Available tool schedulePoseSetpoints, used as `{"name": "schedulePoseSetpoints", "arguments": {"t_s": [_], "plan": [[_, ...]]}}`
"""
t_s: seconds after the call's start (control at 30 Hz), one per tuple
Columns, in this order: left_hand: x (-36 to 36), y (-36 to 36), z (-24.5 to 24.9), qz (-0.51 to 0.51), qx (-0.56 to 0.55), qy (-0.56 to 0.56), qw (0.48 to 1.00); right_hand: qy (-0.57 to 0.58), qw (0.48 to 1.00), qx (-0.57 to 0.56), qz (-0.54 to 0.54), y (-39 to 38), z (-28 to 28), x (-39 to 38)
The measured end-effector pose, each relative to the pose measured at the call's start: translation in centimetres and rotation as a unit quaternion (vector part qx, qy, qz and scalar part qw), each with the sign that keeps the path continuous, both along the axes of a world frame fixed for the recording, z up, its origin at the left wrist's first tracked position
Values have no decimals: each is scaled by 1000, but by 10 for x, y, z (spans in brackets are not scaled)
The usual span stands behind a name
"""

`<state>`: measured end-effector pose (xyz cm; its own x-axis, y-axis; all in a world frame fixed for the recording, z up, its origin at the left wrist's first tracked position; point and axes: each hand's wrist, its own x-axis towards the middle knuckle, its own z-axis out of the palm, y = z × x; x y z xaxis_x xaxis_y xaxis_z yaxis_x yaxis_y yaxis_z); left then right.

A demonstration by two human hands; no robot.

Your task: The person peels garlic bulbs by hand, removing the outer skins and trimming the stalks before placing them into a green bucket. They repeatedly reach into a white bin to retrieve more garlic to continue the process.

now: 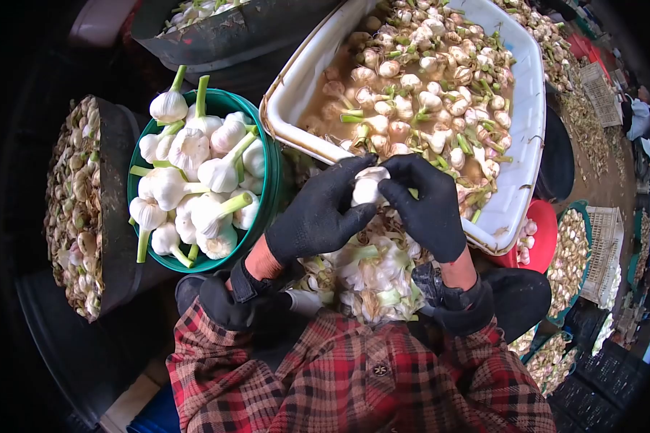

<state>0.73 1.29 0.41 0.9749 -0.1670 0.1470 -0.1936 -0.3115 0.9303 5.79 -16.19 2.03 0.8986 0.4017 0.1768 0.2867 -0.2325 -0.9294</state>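
Nearest me, at the bottom of the frame, is my red-and-black plaid shirt (354,368). Just above it, a pile of loose garlic skins (375,278) lies below my hands at lower centre. At the middle of the frame, my gloved left hand (321,209) and right hand (427,206) both hold one white garlic bulb (368,186), fingers and thumbs closed in around it. Left of centre, a green bucket (271,169) is heaped with clean bulbs, some with green stems. Beyond my hands, toward the upper right, a white tub (529,137) holds many small bulbs in brown water (312,119). A red basin (545,231) is at right, and farther off, near the right edge, stands a pale crate (607,252).
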Motion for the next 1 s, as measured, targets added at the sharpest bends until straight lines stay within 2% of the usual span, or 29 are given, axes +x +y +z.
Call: {"name": "schedulePoseSetpoints", "arguments": {"t_s": [0.03,0.07,0.13,0.27,0.33,0.47,0.53,0.57,0.63,0.7,0.73,0.77,0.8,0.83,0.87,0.9,0.97,1.0], "plan": [[1,-3,-7,47,17,-91,995,-1,1000,-1,1,-1,1,-2],[-1,-6,-12,47,17,-92,994,-3,999,-31,6,-1,1,-3],[-6,-10,-4,94,29,52,994,-39,997,-73,0,1,-3,-5],[-7,-8,4,49,48,10,998,-6,997,-76,-20,-1,-6,-3],[-7,-14,-2,121,-5,-98,988,26,994,-86,-56,-5,-8,1],[-11,-10,8,84,-63,-42,994,6,993,-93,-69,-6,-14,6],[-10,-11,12,87,-328,63,939,-58,982,-118,-136,-9,-17,10],[-12,0,10,22,-380,130,915,-101,974,-128,-155,-17,-25,17],[-14,12,20,-11,-488,162,858,-66,967,-175,-172,-32,-15,25],[-9,19,17,0,-552,131,824,-28,970,-187,-153,-38,9,23],[-7,17,20,35,-572,143,807,25,981,-191,10,-39,24,20],[-6,17,22,70,-590,156,789,78,964,-188,172,-39,33,19],[-7,17,19,70,-590,157,789,22,945,-174,276,-39,36,22],[-8,18,14,67,-561,170,807,-34,913,-156,376,-37,38,29],[-9,20,10,63,-532,182,825,25,899,-193,392,-34,40,41],[-8,23,10,70,-163,87,980,-7,915,-217,339,-29,32,56],[-6,22,15,11,-15,-55,998,-37,932,-280,228,-7,21,92],[-3,21,12,8,26,-61,998,-91,919,-328,199,1,2,114]]}}
